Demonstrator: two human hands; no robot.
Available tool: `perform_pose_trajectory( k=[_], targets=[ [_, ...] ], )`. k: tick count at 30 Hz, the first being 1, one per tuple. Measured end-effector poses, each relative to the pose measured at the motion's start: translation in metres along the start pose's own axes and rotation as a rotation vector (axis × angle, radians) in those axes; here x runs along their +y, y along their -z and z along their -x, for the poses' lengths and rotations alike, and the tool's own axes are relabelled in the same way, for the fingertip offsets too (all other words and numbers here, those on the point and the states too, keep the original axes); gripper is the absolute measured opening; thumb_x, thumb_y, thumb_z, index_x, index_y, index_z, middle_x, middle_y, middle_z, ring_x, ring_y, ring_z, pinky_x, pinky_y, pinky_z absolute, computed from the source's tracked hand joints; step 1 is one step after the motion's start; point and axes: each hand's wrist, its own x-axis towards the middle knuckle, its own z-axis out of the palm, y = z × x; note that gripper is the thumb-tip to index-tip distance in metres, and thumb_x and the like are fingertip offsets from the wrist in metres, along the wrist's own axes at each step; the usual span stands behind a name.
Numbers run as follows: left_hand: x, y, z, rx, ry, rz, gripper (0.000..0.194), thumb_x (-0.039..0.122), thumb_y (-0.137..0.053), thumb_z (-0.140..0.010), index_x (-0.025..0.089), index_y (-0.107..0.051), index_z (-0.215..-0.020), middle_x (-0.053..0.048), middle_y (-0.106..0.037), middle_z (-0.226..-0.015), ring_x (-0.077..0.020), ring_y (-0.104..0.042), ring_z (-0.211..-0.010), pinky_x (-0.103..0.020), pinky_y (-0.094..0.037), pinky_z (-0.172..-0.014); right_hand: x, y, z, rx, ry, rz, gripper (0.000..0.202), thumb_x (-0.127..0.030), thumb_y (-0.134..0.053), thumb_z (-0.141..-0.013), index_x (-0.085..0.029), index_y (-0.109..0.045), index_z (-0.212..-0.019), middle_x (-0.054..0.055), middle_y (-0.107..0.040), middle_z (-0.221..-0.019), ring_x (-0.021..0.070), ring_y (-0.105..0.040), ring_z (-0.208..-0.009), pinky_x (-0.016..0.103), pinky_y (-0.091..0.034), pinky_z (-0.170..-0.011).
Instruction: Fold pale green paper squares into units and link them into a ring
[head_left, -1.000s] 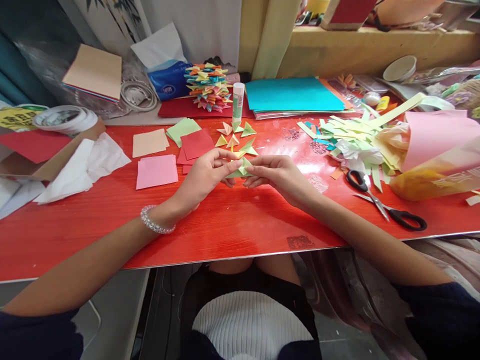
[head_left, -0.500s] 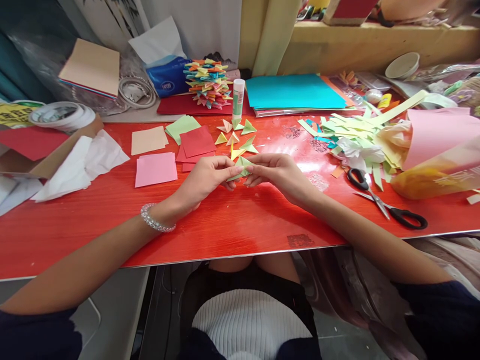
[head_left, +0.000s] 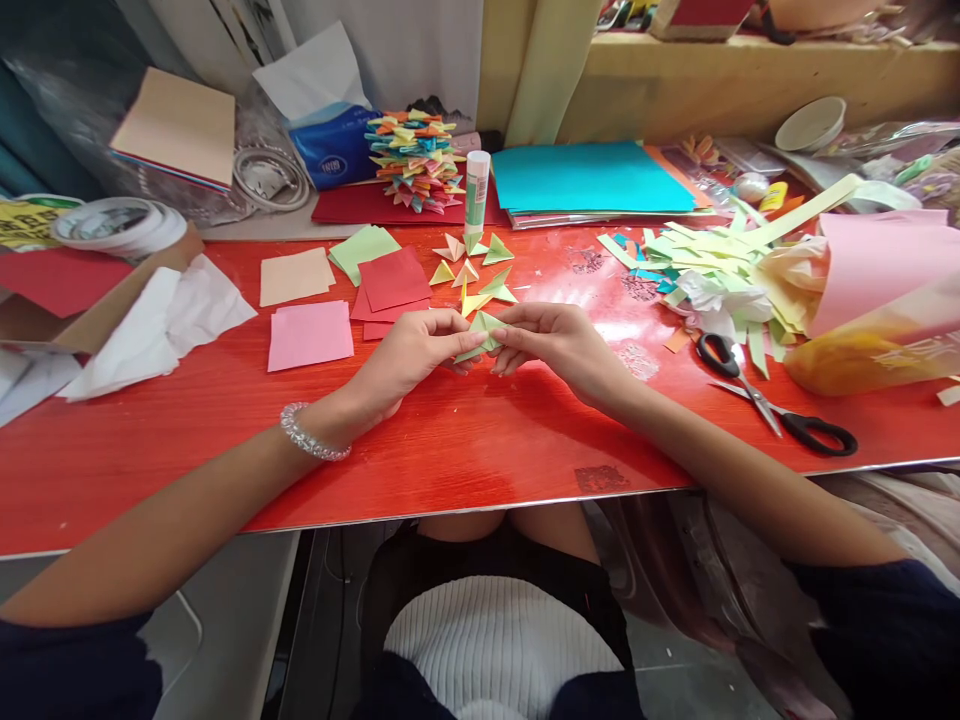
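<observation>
You have the folded green paper [head_left: 486,326] near the middle of the frame, above the red tabletop [head_left: 450,450], with your left hand [head_left: 409,358] pinching its left end between thumb and fingers and your right hand [head_left: 561,350] pinching its right end in the same way. Expect it to weigh next to nothing; it should be thin and fairly crisp, stiffer where the layers double up, and ready to take a crease wherever you press. It probably won't slip from dry fingertips, but a hard squeeze could crush the point or leave a stray fold, so hold it lightly by its two outer ends and leave the centre free. In looks it is pale green and small, rising to a peak in the middle, with fold lines running down from there; your fingers hide its ends, so you cannot tell how those are finished. Just beyond it, slightly higher in the frame, lies a cluster of folded pieces [head_left: 466,272] in yellow, green and peach, with a glue stick [head_left: 477,195] upright behind them.
</observation>
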Motion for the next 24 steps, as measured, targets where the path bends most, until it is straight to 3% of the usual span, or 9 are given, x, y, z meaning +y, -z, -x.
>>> perform_pose_trajectory(
  k=[5,11,16,24],
  targets=[
    [-0.0016,0.0023,-0.0023,-0.018,-0.024,-0.068,0.021,0.032,-0.069,-0.075,0.015,-0.061,-0.065,0.002,-0.057,-0.064,-0.0086,-0.048,-0.061,-0.025,-0.038,-0.063,0.0023,0.0018,-0.0015,-0.033,-0.009,0.016,0.027,-0.039,-0.069,-0.081,-0.013,-0.062,-0.074,0.003,-0.067,-0.067,0.0111,-0.066,-0.055,0.024,-0.056,-0.056],
    [0.0018,0.0058,-0.0041,-0.111,0.044,-0.134,0.02,0.032,-0.069,-0.074,0.014,-0.064,-0.067,0.001,-0.058,-0.063,-0.0101,-0.05,-0.064,-0.026,-0.036,-0.065,0.0032,0.0023,-0.0029,-0.063,-0.011,0.048,0.019,-0.023,-0.061,-0.088,-0.013,-0.06,-0.073,0.0,-0.063,-0.055,0.0088,-0.063,-0.048,0.02,-0.052,-0.049],
    [0.0002,0.0062,-0.0052,-0.139,0.049,-0.184,0.021,0.032,-0.068,-0.076,0.015,-0.061,-0.065,0.001,-0.056,-0.062,-0.0091,-0.048,-0.062,-0.025,-0.034,-0.061,0.0049,0.0031,-0.003,-0.086,-0.008,0.096,0.022,-0.027,-0.058,-0.09,-0.013,-0.06,-0.073,0.0,-0.064,-0.054,0.0092,-0.063,-0.048,0.02,-0.051,-0.049],
    [-0.0037,0.0069,-0.0049,-0.063,-0.006,-0.159,0.029,0.035,-0.069,-0.076,0.015,-0.055,-0.06,0.002,-0.055,-0.059,-0.0084,-0.047,-0.058,-0.024,-0.034,-0.059,0.0027,0.0034,-0.002,-0.032,0.014,0.04,0.021,-0.032,-0.066,-0.084,-0.013,-0.062,-0.075,-0.001,-0.064,-0.062,0.0074,-0.062,-0.05,0.02,-0.052,-0.051]
  ],
)
